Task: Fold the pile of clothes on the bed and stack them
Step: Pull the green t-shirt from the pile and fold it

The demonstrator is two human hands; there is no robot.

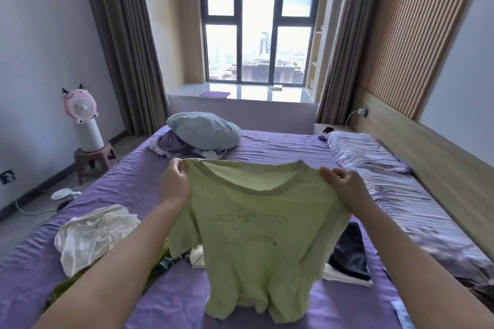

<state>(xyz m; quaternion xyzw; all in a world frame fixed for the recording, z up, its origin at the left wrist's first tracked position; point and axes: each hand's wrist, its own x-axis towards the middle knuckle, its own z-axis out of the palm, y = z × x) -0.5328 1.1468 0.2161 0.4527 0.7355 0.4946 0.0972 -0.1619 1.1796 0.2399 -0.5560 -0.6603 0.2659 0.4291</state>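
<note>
A pale green T-shirt [256, 235] hangs spread out in the air over the purple bed [160, 299], its neckline facing me. My left hand [175, 181] pinches its left shoulder and my right hand [344, 185] pinches its right shoulder. The hem drops down to the sheet. A crumpled white garment [88, 238] lies on the bed to the left. On the right, partly hidden behind the shirt, a dark folded garment [350, 254] rests on something white. More clothing, green and patterned, peeks out under my left forearm [165, 262].
A blue-grey pillow [203, 129] lies on bunched fabric at the far left of the bed. A floral pillow and quilt [374, 163] run along the right side by the wooden headboard. A pink fan on a stool [85, 125] stands left of the bed.
</note>
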